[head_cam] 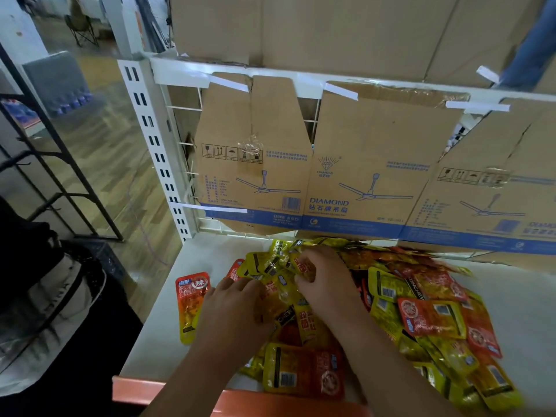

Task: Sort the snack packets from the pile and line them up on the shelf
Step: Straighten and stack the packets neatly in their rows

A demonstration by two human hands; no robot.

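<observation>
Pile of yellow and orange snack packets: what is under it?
A white shelf board shows around the heaped yellow and orange foil packets. The left hand and right hand cover its middle, so deeper layers are hidden.

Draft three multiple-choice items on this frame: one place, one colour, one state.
1. The lone orange packet lies:
A) left of the pile
B) on top of the pile
C) right of the pile

2. The shelf front edge is:
A) blue
B) orange
C) green

3. The hands are:
A) both raised
B) one raised
C) both on the pile

Key:
A: it sits apart, beyond the left hand.
B: the strip nearest the camera is orange.
C: the left hand and right hand both rest among the packets.
</observation>
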